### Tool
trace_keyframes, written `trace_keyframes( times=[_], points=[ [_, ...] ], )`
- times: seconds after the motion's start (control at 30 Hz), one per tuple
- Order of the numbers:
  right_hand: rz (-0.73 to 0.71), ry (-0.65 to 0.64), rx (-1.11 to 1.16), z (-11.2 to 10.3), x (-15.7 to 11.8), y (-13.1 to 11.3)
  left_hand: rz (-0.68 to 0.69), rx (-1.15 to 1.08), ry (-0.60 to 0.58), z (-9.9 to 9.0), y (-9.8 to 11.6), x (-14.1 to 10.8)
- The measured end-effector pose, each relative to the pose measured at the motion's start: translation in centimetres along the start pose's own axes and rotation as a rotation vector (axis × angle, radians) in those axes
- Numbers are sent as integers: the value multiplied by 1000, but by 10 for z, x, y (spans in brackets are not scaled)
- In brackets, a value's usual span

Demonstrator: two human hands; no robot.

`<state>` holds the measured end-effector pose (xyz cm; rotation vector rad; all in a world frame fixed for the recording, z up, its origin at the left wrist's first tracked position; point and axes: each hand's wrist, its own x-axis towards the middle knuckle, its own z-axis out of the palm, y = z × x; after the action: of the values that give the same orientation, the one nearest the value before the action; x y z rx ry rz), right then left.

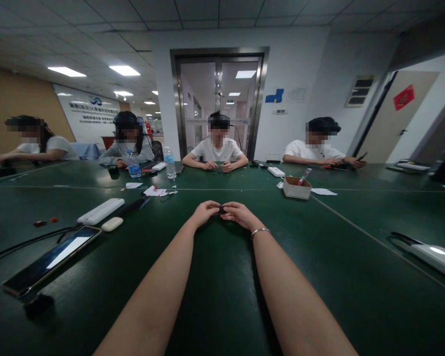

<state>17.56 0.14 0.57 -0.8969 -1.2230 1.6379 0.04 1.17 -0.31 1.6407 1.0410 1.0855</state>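
Observation:
Both arms stretch forward over the green table (222,277), and my hands meet near its middle. A small dark object (221,209) sits between the fingertips; it is too small to name. My left hand (206,212) pinches it from the left. From the other side, my right hand (240,214) grips it with thumb and fingers, a silver bracelet (260,232) round that wrist. Part of the object is hidden by the fingers.
Left lie a phone (55,257), a white power strip (101,211) and a white earbud case (112,224). Ahead stand water bottles (169,163) and a small box (296,189). Another white device (435,257) lies right. Several people sit along the far side.

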Motion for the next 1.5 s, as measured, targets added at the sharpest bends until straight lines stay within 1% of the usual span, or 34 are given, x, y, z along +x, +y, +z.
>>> trace_keyframes(
  times=[0.17,0.33,0.47,0.63,0.77,0.9,1.17,1.37,1.5],
  points=[
    [-10,20,20,-1,2,2,49,21,-11,-1,-6,2],
    [-7,29,20,-2,3,3,21,19,18,2,-4,1],
    [-5,31,16,-2,4,3,16,52,6,3,-6,2],
    [-10,31,15,0,3,2,14,42,64,0,-11,5],
    [-7,26,13,0,2,1,9,-12,81,-1,-6,3],
    [-4,30,10,-1,3,2,-16,0,88,0,0,1],
    [-11,35,8,-1,4,2,-12,16,63,2,-5,4],
    [-10,38,11,-2,5,3,39,138,23,0,-11,5],
    [-4,36,25,-2,4,2,39,176,19,0,-10,4]
  ],
)
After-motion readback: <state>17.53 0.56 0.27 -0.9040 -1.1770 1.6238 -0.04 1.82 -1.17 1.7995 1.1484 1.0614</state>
